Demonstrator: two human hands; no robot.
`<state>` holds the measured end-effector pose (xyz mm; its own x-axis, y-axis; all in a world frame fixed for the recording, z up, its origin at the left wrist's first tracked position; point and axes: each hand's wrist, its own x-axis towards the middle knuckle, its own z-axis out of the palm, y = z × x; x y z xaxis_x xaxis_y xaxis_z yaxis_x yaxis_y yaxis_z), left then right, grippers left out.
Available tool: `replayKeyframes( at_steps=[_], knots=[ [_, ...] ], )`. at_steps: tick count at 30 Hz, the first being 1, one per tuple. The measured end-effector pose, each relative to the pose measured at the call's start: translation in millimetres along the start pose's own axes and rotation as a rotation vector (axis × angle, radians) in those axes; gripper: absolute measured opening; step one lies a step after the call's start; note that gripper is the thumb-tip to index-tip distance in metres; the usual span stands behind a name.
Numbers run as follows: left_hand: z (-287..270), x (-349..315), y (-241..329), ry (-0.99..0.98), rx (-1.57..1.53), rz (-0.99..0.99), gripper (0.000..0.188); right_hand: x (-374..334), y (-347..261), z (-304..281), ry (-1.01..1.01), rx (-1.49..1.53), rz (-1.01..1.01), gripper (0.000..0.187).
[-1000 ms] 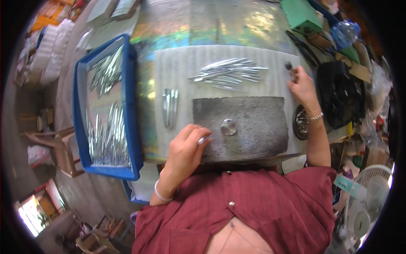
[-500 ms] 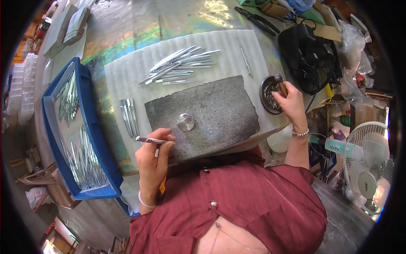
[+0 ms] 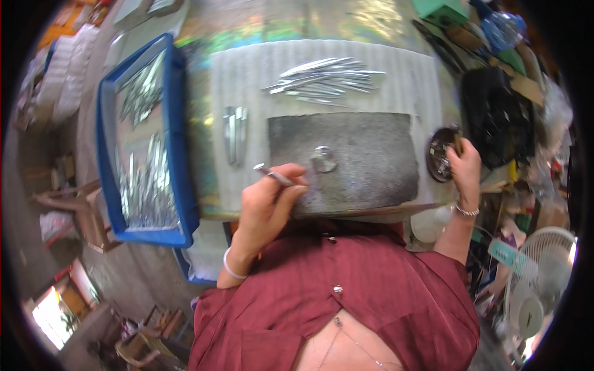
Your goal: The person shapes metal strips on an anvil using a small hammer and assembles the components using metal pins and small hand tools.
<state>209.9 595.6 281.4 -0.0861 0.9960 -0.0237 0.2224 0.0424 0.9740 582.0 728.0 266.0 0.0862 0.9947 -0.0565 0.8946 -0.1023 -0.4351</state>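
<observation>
My left hand [image 3: 265,201] pinches a slim, shiny metal rod [image 3: 275,176] and my right hand [image 3: 466,167] grips a brown-handled tool [image 3: 458,143] by a round dish [image 3: 428,159].

Workshop: dark work slab [image 3: 377,176], heaped metal strips [image 3: 331,79], blue tray [image 3: 178,145].

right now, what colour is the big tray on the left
The tray is blue; it shows best in the head view.
</observation>
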Motion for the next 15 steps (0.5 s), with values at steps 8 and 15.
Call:
replayKeyframes(
  at_steps=[8, 15],
  knots=[
    [-4.6, -1.5, 5.0, -0.074, -0.253, -0.129, 0.028, 0.5, 31.0, 1.0, -0.107, 0.5, 0.095, 0.008],
    [-9.8, 1.4, 4.4, -0.135, -0.733, -0.157, 0.028, -28.6, -21.4, -21.9, -0.069, 0.859, 0.231, 0.01]
  ],
)
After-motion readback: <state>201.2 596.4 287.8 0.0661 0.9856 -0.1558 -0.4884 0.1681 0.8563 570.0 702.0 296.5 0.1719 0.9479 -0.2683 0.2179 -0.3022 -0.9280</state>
